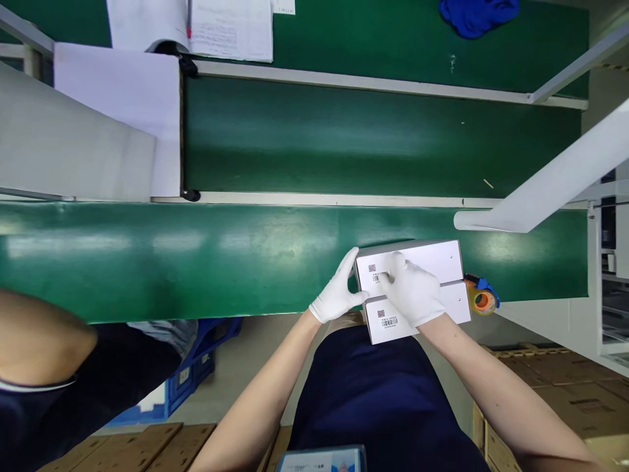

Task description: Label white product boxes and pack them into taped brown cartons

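Two white boxes with barcode labels lie side by side on the green bench near its front edge: the far box (432, 259) and the near box (393, 322). My left hand (339, 292), in a white glove, grips the left end of the far box with fingers up along its side. My right hand (411, 288), also gloved, rests flat across both boxes, its fingertips on the far box's barcode label.
A tape dispenser (481, 298) sits just right of the boxes. A conveyor belt (373, 134) runs behind the bench. Papers (230, 26) and a blue cloth (476, 14) lie beyond. Another person's arm (44, 341) is at the left. Cardboard boxes (565, 387) stand at lower right.
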{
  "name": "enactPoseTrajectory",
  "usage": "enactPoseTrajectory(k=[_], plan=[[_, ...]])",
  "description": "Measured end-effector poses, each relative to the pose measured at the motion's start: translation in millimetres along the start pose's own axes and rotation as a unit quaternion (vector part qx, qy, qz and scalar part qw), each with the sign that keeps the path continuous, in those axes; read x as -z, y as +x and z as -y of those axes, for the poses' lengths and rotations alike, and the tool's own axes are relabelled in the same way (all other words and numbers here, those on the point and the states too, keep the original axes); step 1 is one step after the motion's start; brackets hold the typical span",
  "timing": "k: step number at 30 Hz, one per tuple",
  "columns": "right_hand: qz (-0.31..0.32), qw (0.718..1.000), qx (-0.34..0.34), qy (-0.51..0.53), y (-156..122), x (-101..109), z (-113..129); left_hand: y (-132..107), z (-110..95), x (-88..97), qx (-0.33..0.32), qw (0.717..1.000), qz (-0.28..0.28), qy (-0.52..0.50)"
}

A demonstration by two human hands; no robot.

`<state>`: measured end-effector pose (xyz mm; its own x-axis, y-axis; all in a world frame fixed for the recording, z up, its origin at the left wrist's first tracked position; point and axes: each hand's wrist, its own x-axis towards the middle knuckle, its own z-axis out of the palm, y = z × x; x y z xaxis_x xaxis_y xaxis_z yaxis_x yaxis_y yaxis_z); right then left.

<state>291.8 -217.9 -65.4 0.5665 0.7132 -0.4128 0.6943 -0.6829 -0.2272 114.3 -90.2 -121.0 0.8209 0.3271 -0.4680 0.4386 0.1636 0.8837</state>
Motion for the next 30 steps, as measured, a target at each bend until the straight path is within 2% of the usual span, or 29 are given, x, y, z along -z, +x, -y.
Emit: enactPoseTrajectory(k=[2, 4, 8, 10, 12, 16, 18, 20, 23, 24, 26, 30], plan=[[-0.063, 0.998, 0.007, -0.013, 8.6, 4.8, 4.9, 1.1, -0.1, -0.6, -0.001, 1.0, -0.002, 0.002], [-0.105, 0.994, 0.041, 0.013, 21.3, 4.4, 22.2, 2.5, -1.3, -1.2, -0.007, 1.0, -0.004, 0.012], [-0.094, 0.979, 0.154, 0.093, 46.3, -12.4, 68.9, 4.4, -6.2, -2.6, 0.007, 0.999, -0.01, 0.049], [-0.079, 0.977, 0.173, 0.096, 54.3, -16.4, 67.4, 4.6, -8.0, -3.0, 0.02, 0.999, -0.01, 0.046], [-0.085, 0.984, 0.135, 0.082, 57.1, -10.4, 35.4, 4.8, -7.9, -2.3, 0.014, 1.0, -0.007, 0.025], [-0.154, 0.985, 0.005, 0.078, 45.3, 15.4, -86.6, 4.7, -2.6, -1.1, 0.002, 1.0, 0.002, 0.001], [-0.166, 0.972, -0.037, 0.163, 33.4, 17.6, -143.7, 3.9, -0.4, -6.1, 0.011, 1.0, 0.0, -0.014], [-0.115, 0.931, -0.089, 0.336, 20.2, 7.4, -181.2, 2.6, -0.7, -18.2, 0.023, 0.998, -0.018, -0.056], [-0.016, 0.833, -0.131, 0.537, 3.8, -17.4, -201.4, 1.1, -5.4, -45.5, 0.043, 0.984, -0.081, -0.151], [-0.006, 0.816, -0.128, 0.563, 0.7, -23.7, -202.3, 1.1, -7.2, -54.5, 0.051, 0.977, -0.105, -0.177], [-0.014, 0.817, -0.106, 0.566, -0.5, -29.8, -201.8, 1.9, -9.4, -69.1, 0.063, 0.966, -0.145, -0.204], [-0.009, 0.864, -0.066, 0.498, 13.0, -26.7, -203.9, 5.5, -6.2, -82.9, 0.063, 0.955, -0.206, -0.202]])
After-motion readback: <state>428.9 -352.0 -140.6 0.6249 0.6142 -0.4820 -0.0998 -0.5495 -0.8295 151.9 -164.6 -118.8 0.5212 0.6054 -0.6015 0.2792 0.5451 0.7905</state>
